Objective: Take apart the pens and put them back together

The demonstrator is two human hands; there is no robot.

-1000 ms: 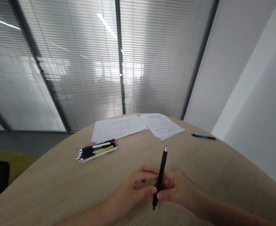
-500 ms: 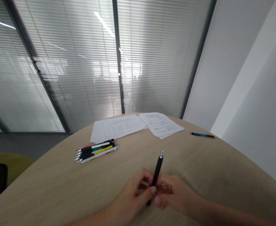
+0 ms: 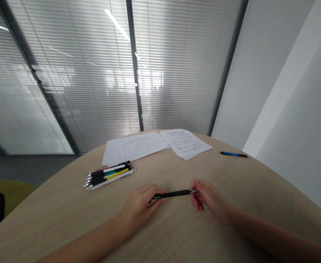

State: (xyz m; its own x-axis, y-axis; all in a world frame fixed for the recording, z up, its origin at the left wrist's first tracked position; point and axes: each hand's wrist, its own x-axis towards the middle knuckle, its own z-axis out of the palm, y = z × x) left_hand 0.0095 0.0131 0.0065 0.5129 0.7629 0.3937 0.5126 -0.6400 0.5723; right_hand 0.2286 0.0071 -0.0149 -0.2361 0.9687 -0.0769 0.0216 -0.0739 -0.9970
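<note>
**Inspection note: black pen held level between both hands, mid-desk**

From my remote station, on the head camera, I log a glass partition with slatted blinds (image 3: 67, 73) across the far side and a white wall (image 3: 272, 73) to the right. An olive chair (image 3: 7, 199) stands off the desk's left edge. The rounded wood-grain desk (image 3: 53, 219) carries everything else.

Along the far edge lie a ruled sheet (image 3: 134, 148) and, just beside it, a stack of printed sheets (image 3: 186, 144). Near the far-left edge sits a bundle of pens (image 3: 109, 175), and near the far-right edge a single blue pen (image 3: 233, 154) lies apart.

Toward the near edge, roughly central, a black pen (image 3: 174, 194) lies almost level across the gap between my two hands. The left hand (image 3: 138, 206) has its fingers (image 3: 156, 194) curled closely around the pen's left end. The right hand (image 3: 209, 199) pinches the metal tip narrowly between its fingertips (image 3: 194, 187). I cannot tell whether the pen touches the desk.

I judge the step in hand to be this two-handed hold. Any single-handed move would first call for one hand's release.
</note>
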